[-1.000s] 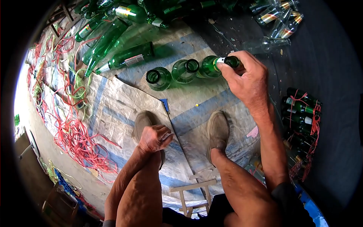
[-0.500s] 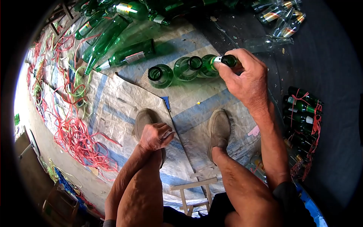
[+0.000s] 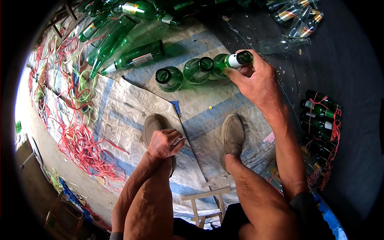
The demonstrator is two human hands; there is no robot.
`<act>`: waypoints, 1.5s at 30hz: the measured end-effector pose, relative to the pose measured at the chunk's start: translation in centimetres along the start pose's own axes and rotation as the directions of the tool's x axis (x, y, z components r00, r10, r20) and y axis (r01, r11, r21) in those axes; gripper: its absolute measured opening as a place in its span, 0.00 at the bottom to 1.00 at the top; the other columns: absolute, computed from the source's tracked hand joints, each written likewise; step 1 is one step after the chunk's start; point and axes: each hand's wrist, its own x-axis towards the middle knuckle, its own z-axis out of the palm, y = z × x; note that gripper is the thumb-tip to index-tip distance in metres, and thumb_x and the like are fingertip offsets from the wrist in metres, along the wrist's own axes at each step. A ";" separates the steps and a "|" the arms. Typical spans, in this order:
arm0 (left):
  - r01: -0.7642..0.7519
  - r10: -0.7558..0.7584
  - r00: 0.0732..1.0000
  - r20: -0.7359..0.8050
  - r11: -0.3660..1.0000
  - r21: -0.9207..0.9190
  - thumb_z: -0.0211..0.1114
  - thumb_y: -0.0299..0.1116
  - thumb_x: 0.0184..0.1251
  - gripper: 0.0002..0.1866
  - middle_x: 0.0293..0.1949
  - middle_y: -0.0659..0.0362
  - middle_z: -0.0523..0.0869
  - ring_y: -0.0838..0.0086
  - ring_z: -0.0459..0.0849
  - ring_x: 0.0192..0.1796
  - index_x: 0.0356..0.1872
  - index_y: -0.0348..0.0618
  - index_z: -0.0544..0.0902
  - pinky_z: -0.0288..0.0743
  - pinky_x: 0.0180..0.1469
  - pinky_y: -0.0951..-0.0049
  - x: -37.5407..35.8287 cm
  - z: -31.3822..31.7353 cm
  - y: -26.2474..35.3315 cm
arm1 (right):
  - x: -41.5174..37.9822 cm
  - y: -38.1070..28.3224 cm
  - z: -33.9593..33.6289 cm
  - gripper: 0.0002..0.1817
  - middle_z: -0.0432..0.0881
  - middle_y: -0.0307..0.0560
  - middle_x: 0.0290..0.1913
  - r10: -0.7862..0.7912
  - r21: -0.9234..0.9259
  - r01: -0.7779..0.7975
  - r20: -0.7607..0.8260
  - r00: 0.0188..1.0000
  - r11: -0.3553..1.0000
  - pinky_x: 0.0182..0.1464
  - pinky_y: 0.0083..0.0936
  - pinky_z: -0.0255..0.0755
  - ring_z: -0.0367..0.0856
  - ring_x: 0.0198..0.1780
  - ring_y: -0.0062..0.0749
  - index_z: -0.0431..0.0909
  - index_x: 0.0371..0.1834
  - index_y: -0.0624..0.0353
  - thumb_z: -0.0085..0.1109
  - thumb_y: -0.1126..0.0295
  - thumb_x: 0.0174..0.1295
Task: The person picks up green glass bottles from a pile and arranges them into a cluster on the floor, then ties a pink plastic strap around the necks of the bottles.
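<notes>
Green btl (image 3: 235, 61) gripped by R hand (image 3: 258, 82), L hand (image 3: 165, 143) clenched, well apart from btl

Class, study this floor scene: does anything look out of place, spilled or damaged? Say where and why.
The pink string lies loosely tangled on the left, looking messy compared with the tied bottle bundle on the right. The floor sheet looks creased. No spill or broken glass is evident.

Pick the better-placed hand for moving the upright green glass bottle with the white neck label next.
Right, most likely. The right hand has its thumb and fingers at the green bottle, while the left hand sits curled, well away from it.
</notes>
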 end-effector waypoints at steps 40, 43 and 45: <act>0.590 -0.400 0.800 -0.446 0.658 0.468 0.71 0.33 0.73 0.30 0.72 0.49 0.84 0.45 0.90 0.62 0.76 0.50 0.78 0.87 0.59 0.50 8.4 -19.0 -14.3 | -10.5 11.9 2.1 0.28 0.78 0.45 0.29 0.367 -0.045 -0.369 0.271 0.890 0.928 0.39 0.35 0.75 0.78 0.32 0.31 0.78 0.69 0.71 0.75 0.71 0.69; 0.607 -0.459 0.795 -0.397 0.593 0.529 0.70 0.34 0.73 0.27 0.66 0.50 0.85 0.46 0.91 0.58 0.73 0.51 0.80 0.87 0.54 0.48 7.8 -18.6 -15.3 | -10.3 11.8 2.2 0.26 0.81 0.47 0.30 0.377 -0.052 -0.379 0.288 0.880 0.924 0.39 0.36 0.76 0.79 0.32 0.33 0.80 0.67 0.70 0.75 0.70 0.69; 0.569 -0.398 0.822 -0.406 0.600 0.563 0.69 0.37 0.74 0.16 0.57 0.50 0.87 0.46 0.92 0.51 0.59 0.48 0.86 0.86 0.47 0.47 7.2 -18.3 -15.2 | -10.3 12.1 2.6 0.24 0.83 0.49 0.31 0.396 -0.051 -0.400 0.308 0.865 0.915 0.39 0.37 0.76 0.80 0.32 0.34 0.81 0.65 0.70 0.74 0.70 0.69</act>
